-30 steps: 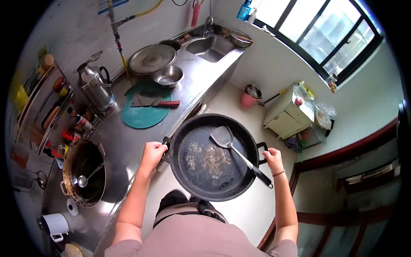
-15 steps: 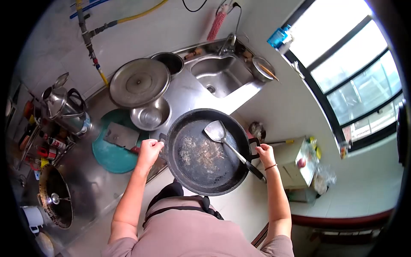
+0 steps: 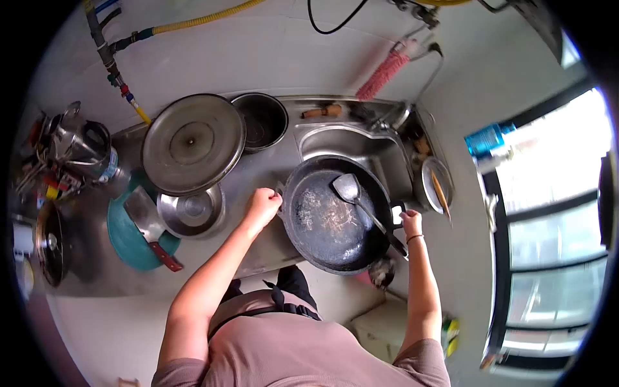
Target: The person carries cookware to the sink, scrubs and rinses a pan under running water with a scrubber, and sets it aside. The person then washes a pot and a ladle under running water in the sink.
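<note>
A large dark two-handled pan is held up in front of me, partly over the sink's near edge. My left hand is closed on its left handle. On the other side my right hand grips the right handle. Inside the pan lies a metal spatula, its black handle sticking out over the rim near my right hand. Pale scrape marks or residue cover the pan's bottom. The steel sink is just beyond the pan, which hides part of it.
Left on the steel counter are a cleaver on a green board, a metal basin, a big round lid and a dark pot. A bowl stands right of the sink, near the window.
My body and view have turned toward the sink. The pan, with the spatula in it, has moved from the counter's front edge to the sink, both hands still on its handles.
</note>
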### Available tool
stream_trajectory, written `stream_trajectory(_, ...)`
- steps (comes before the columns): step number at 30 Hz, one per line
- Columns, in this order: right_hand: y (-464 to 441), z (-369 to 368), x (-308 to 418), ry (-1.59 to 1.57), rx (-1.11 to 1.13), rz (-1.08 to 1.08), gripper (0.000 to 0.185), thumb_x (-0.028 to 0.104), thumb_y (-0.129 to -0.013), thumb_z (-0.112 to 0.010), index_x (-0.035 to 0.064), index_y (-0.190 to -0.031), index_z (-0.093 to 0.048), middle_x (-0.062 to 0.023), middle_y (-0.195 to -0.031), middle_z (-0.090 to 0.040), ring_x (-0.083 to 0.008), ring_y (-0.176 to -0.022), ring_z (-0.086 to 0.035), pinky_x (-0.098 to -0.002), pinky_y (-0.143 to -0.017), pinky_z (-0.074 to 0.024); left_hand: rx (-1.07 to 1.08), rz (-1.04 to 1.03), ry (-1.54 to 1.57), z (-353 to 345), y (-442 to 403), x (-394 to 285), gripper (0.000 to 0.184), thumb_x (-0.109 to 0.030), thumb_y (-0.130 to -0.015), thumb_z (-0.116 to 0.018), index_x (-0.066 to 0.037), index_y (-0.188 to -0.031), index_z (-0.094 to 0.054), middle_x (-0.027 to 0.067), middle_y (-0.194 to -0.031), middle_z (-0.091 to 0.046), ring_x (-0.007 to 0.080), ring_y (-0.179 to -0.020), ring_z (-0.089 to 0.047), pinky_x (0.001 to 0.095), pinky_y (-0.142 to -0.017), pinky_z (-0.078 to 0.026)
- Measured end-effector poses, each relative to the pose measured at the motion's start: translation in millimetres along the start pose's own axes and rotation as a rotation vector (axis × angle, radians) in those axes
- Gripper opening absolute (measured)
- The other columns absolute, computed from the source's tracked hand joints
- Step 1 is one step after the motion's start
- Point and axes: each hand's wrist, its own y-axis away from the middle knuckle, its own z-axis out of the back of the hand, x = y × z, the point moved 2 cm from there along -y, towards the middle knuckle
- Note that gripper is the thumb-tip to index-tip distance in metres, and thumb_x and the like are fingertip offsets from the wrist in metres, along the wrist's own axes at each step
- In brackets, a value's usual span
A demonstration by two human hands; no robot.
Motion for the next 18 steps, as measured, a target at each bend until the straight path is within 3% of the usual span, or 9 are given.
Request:
stream_trajectory(2,-46.7,-9.8,-1.3,0.04,0.039,-0.012,0.016,0.006,-0.065,-0.064,0.0037,-0.056,-0.051,0.0023,-0.051,-0.046,-0.0079,-0.047,-0.041,-0.0265,-0.044,-0.0332,-0.041,0.092,-0.095,-22.2,-16.7,-15.0,0.027,-0.022,-0.075,-0.056,0.0,-0.06,-0.055,0.0184,-0.058,-0.054,0.0328,-0.055,-0.055,0.0409,-0.052,-0.04)
stream_trajectory(3,-79.5,-16.2,-16.7,0.108,0.0,0.043,0.019,0.006,-0.065,-0.063,0.005,-0.053,-0.048,0.0025,-0.05,-0.044,-0.0079,-0.046,-0.041,-0.0268,-0.044,-0.033,-0.068,0.127,-0.114,-32.0,-24.5,-24.2,0.026,-0.022,-0.075,-0.056,0.0,-0.062,-0.056,0.0191,-0.061,-0.056,0.034,-0.059,-0.056,0.0414,-0.054,-0.041)
stream_trajectory(4,-108.5,-24.9,-27.9,0.094,0.002,0.076,0.024,0.007,-0.065,-0.063,0.0059,-0.051,-0.043,0.0013,-0.047,-0.042,-0.0086,-0.045,-0.04,-0.0273,-0.043,-0.0329,-0.082,0.145,-0.137,-43.6,-35.2,-27.3,0.025,-0.022,-0.075,-0.056,0.0,-0.062,-0.056,0.0193,-0.063,-0.056,0.0345,-0.061,-0.057,0.0416,-0.055,-0.041)
stream_trajectory(7,-180.3,-54.5,-47.4,0.241,0.003,0.182,0.019,0.012,-0.063,-0.061,0.0039,-0.052,-0.048,-0.0033,-0.047,-0.046,-0.0113,-0.045,-0.044,-0.0296,-0.044,-0.0358,-0.123,0.227,-0.155,-81.0,-65.5,-18.9,0.022,-0.022,-0.075,-0.054,-0.001,-0.069,-0.059,0.0203,-0.07,-0.058,0.0356,-0.069,-0.058,0.0424,-0.06,-0.044)
stream_trajectory(9,-207.6,-68.2,-50.1,0.292,0.028,0.252,0.019,0.016,-0.063,-0.058,-0.0012,-0.057,-0.052,-0.0141,-0.052,-0.052,-0.0226,-0.049,-0.051,-0.0348,-0.049,-0.04,-0.128,0.304,-0.183,-99.9,-80.6,-15.0,0.022,-0.021,-0.075,-0.053,-0.001,-0.07,-0.06,0.0203,-0.072,-0.059,0.0365,-0.071,-0.059,0.0429,-0.063,-0.044)
stream_trajectory(11,-229.2,-83.3,-57.0,0.365,0.083,0.283,0.02,0.017,-0.062,-0.058,-0.0021,-0.062,-0.056,-0.0191,-0.06,-0.056,-0.0287,-0.055,-0.056,-0.038,-0.054,-0.0425,-0.147,0.36,-0.147,-118.0,-94.2,-5.7,0.021,-0.02,-0.074,-0.052,-0.001,-0.071,-0.061,0.0203,-0.074,-0.06,0.0373,-0.073,-0.059,0.0436,-0.064,-0.045)
stream_trajectory(15,-245.9,-109.0,-45.9,0.652,0.24,0.196,0.021,0.018,-0.067,-0.054,0.0013,-0.074,-0.065,-0.0191,-0.078,-0.062,-0.0302,-0.077,-0.062,-0.0397,-0.064,-0.0463,-0.039,0.509,-0.188,-138.5,-121.5,-2.8,0.026,-0.016,-0.065,-0.052,0.004,-0.079,-0.063,0.0247,-0.085,-0.06,0.0362,-0.084,-0.06,0.0419,-0.072,-0.047)
stream_trajectory(17,-278.7,-138.7,-85.8,0.93,0.464,0.409,0.04,0.038,-0.074,-0.046,0.0031,-0.078,-0.065,-0.0224,-0.084,-0.061,-0.0376,-0.084,-0.059,-0.0439,-0.073,-0.0477,-0.042,0.57,-0.191,-145.7,-129.4,-3.9,0.029,-0.015,-0.064,-0.053,0.006,-0.081,-0.062,0.0256,-0.088,-0.06,0.0358,-0.087,-0.06,0.041,-0.074,-0.047)
stream_trajectory(18,-291.5,-151.0,-110.6,0.855,0.399,0.395,0.046,0.044,-0.075,-0.045,0.0028,-0.08,-0.065,-0.0218,-0.082,-0.061,-0.0366,-0.082,-0.06,-0.044,-0.071,-0.0479,-0.079,0.6,-0.151,-146.5,-130.8,-9.6,0.029,-0.016,-0.064,-0.053,0.006,-0.081,-0.063,0.0258,-0.088,-0.06,0.0354,-0.088,-0.06,0.0411,-0.075,-0.047)
